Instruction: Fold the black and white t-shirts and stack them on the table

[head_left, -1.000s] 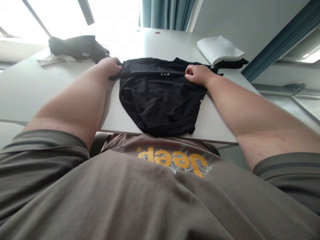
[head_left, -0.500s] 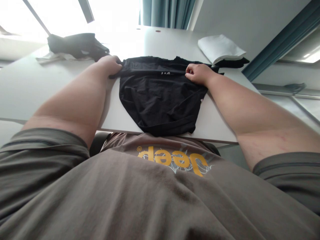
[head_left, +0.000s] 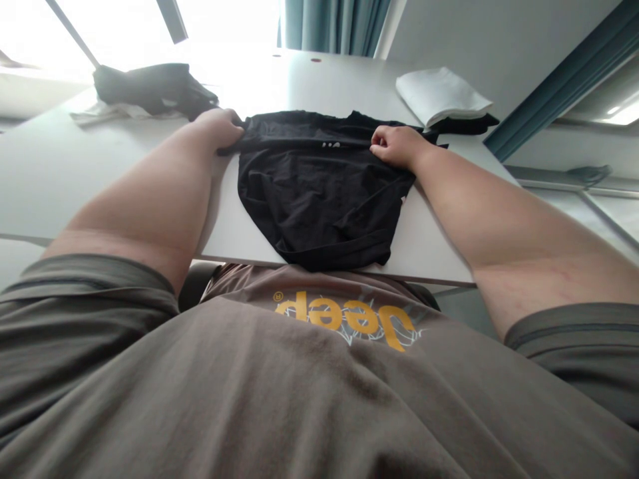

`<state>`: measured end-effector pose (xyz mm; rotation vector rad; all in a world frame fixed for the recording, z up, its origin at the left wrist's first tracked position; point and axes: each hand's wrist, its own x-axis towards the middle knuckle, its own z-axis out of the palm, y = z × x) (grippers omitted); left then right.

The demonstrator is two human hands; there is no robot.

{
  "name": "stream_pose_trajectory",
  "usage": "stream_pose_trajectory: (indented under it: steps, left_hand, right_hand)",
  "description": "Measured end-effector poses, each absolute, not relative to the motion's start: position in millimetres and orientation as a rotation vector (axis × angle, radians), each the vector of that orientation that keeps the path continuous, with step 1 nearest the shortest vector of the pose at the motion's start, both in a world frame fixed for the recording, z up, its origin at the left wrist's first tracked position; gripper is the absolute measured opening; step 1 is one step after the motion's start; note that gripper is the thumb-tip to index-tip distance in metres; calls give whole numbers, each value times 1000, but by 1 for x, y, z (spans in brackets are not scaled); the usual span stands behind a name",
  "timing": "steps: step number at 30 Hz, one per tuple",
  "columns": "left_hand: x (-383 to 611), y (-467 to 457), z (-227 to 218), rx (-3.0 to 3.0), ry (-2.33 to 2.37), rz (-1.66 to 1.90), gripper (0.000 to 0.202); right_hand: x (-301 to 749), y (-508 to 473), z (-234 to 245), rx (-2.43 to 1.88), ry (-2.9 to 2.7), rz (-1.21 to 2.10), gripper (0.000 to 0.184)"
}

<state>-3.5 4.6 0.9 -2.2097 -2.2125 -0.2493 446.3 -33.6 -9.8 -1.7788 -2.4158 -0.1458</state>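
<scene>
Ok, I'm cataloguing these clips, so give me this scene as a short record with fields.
Garment: black garment, wrinkled, small pale print
Surface: white table
Left hand: at garment's left edge; grip partly hidden
Right hand: on garment's right side, fingers curled
Far left: dark cloth pile over pale cloth
Far right: folded white cloth over black cloth

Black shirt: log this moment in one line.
black shirt: wrinkled, on white table | left hand: at shirt's left edge | right hand: on shirt's upper right | folded white cloth: beyond right hand
</scene>
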Motion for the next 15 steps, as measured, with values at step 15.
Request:
stream_pose_trajectory:
  steps: [15]
  left_hand:
    - [-1,1,3,-2196,-2203,-215,59]
  right_hand:
    - [446,-34,-9,-1761,-2415,-163,34]
